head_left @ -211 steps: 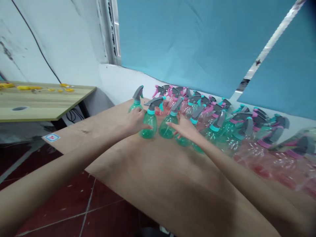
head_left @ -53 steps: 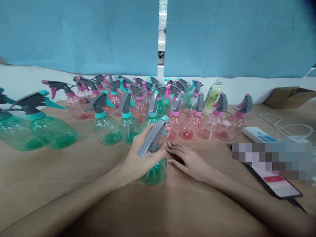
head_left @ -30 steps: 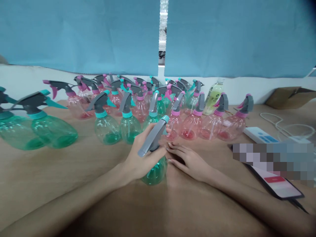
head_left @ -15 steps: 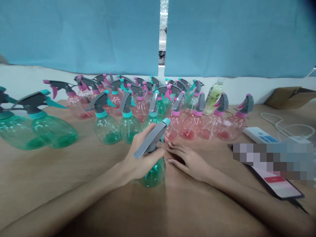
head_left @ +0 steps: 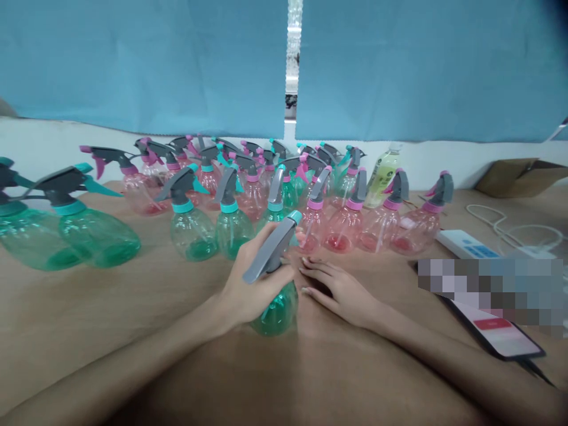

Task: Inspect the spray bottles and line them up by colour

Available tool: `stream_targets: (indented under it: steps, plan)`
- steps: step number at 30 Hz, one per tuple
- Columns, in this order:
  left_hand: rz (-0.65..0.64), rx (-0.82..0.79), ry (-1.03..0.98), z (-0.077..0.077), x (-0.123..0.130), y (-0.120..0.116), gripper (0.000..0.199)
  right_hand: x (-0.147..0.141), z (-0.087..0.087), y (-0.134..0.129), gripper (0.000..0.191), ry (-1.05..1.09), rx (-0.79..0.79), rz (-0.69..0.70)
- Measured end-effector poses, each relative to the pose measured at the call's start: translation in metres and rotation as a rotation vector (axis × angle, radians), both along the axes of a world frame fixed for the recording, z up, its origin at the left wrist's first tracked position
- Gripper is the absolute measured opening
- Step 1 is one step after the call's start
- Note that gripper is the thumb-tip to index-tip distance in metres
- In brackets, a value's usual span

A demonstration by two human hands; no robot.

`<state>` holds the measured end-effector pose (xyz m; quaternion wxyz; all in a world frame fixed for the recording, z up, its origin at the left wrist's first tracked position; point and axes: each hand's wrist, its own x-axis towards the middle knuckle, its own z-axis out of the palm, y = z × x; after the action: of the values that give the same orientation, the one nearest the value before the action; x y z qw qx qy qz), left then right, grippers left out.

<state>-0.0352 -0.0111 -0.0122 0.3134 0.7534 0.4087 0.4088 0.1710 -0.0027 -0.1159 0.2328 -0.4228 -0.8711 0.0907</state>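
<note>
My left hand [head_left: 251, 281] is wrapped round the neck of a green spray bottle [head_left: 277, 310] with a grey and teal head, standing on the wooden table [head_left: 186, 361]. Its trigger is mostly hidden by my fingers. Just right of that bottle, my right hand [head_left: 337, 290] lies palm down on the table with its fingers stretched out, holding nothing. Behind my hands is a row of spray bottles, among them a green one [head_left: 234, 231] with a teal collar and a pink one [head_left: 339, 228] with a pink collar.
Two green spray bottles [head_left: 100, 239] lean at the left. More pink and green bottles crowd the back, beside a labelled drink bottle [head_left: 385, 174]. On the right are a phone [head_left: 497, 325], a white power strip [head_left: 468, 244], a white cable [head_left: 497, 216] and a brown cardboard box [head_left: 517, 177].
The spray head in my left hand has tipped very slightly to the left and upward. My right hand stays in place on the table.
</note>
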Motion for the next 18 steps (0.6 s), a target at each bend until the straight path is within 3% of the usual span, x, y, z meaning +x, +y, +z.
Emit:
stream_targets:
  steps: [8,18]
  plan:
    - [0.105,-0.008,-0.028,-0.009,0.0007,-0.0011,0.025,-0.0001,0.0007,-0.0004,0.046,0.008,-0.002,0.004]
    - [0.095,0.02,-0.013,-0.007,0.0041,0.0007,0.022,-0.0003,0.0013,-0.0005,0.044,0.024,0.005,0.007]
